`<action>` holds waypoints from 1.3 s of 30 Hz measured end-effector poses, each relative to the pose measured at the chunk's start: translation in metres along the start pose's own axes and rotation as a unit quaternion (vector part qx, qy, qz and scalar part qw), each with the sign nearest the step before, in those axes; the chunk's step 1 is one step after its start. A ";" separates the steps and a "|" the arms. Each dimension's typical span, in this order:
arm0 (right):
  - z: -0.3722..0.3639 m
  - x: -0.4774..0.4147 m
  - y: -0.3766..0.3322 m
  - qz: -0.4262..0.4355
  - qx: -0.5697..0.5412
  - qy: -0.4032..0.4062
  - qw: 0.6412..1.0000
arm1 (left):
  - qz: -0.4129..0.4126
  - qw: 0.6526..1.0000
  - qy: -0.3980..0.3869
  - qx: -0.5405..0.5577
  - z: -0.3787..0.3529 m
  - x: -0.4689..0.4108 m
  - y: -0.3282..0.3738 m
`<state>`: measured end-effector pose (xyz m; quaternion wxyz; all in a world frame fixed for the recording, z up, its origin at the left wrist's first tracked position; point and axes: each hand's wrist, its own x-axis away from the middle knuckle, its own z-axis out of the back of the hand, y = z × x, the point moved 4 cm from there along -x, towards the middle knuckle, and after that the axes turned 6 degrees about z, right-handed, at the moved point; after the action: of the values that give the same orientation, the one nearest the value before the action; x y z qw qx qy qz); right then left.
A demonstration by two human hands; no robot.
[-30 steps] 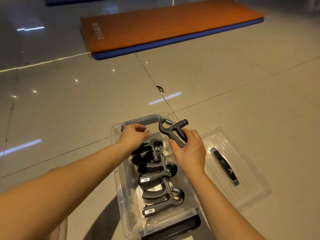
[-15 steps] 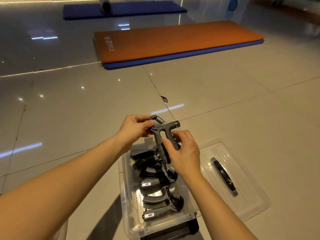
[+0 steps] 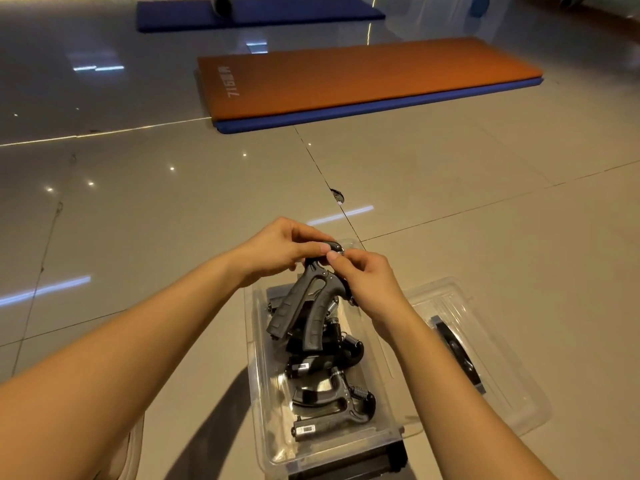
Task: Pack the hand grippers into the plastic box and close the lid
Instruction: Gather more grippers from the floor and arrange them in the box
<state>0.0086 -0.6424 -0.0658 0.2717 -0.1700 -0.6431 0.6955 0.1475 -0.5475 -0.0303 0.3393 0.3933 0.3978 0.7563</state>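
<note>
Below the hands, the clear box point(image 3: 259, 358) sits on the floor point(image 3: 138, 209) with several packed grippers point(image 3: 332, 403) inside. The lid point(image 3: 512, 400) lies flat just right of it, under the right forearm. Over the box's far end, the left hand point(image 3: 277, 247) and right hand point(image 3: 367, 282) both pinch the top of one gripper point(image 3: 304, 313), its handles hanging toward the box. Well beyond the hands lie an orange mat point(image 3: 346, 77) and a blue mat point(image 3: 256, 12).

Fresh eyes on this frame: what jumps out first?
The left hand and right hand hold a grey hand gripper, handles down, above the clear plastic box, where other grippers already lie. The box's lid lies on the floor to its right, and an orange mat lies farther off.
</note>
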 end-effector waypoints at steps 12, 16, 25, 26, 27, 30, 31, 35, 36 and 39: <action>0.007 -0.007 0.045 -0.104 -0.064 0.194 0.973 | -0.039 0.966 0.164 -0.195 -0.032 0.018 -0.048; 0.007 -0.005 0.045 -0.074 0.010 0.123 0.990 | -0.033 0.961 0.157 -0.226 -0.031 0.018 -0.061; 0.034 -0.013 0.064 0.093 0.268 0.126 0.950 | 0.124 0.962 0.172 -0.169 -0.066 -0.012 -0.112; 0.036 -0.014 0.067 0.094 0.264 0.123 0.952 | 0.143 0.960 0.176 -0.161 -0.070 -0.017 -0.118; 0.038 -0.014 0.070 0.094 0.258 0.119 0.954 | 0.161 0.958 0.178 -0.160 -0.073 -0.021 -0.125; 0.041 -0.011 0.080 0.086 0.229 0.114 0.963 | 0.187 0.942 0.200 -0.192 -0.077 -0.032 -0.140; 0.042 -0.011 0.082 0.081 0.220 0.118 0.965 | 0.192 0.939 0.206 -0.199 -0.077 -0.034 -0.143; 0.041 -0.012 0.085 0.074 0.217 0.122 0.966 | 0.193 0.938 0.208 -0.201 -0.082 -0.042 -0.151; 0.041 -0.012 0.086 0.073 0.220 0.120 0.965 | 0.192 0.937 0.211 -0.202 -0.083 -0.042 -0.153; 0.041 -0.012 0.088 0.068 0.226 0.112 0.965 | 0.190 0.933 0.215 -0.217 -0.085 -0.043 -0.160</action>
<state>-0.0198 -0.6848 -0.1498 0.3249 -0.2245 -0.4217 0.8162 0.1253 -0.5390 -0.2148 0.1724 0.2066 0.2055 0.9409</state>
